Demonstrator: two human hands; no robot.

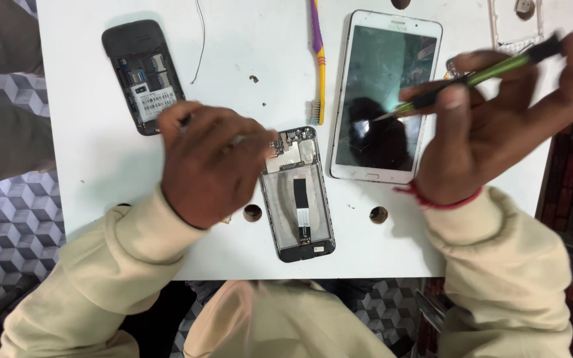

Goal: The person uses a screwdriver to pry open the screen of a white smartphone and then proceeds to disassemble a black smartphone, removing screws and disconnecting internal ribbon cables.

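opened smartphone [298, 195] was laid near the front edge of the white table [87, 152], back cover off, circuit board exposed at its far end and a black ribbon strip down the middle. it is used as the landmark below.

left hand [210, 162] was placed just left of the smartphone, fingers curled, fingertips at the board end of it. contact looked likely, but whether anything small was pinched could not be told; motion blur there.

right hand [492, 132] was held up and to the right of the smartphone, closed around a green-and-black screwdriver [479, 78]. its tip was pointed left, over the white tablet [382, 99], apart from the smartphone. a red thread band [436, 199] was seen at that wrist.

the tablet was laid just right of the smartphone, screen up, dark. a purple-and-yellow toothbrush [319, 59] was laid beyond the smartphone, bristle end nearest its top corner. a dark older phone [144, 74] with its back off was set well to the far left, a thin wire [199, 40] beside it. two round holes [253, 213] in the table were seen flanking the smartphone's lower half. cream sleeves [134, 245] were worn on both arms.
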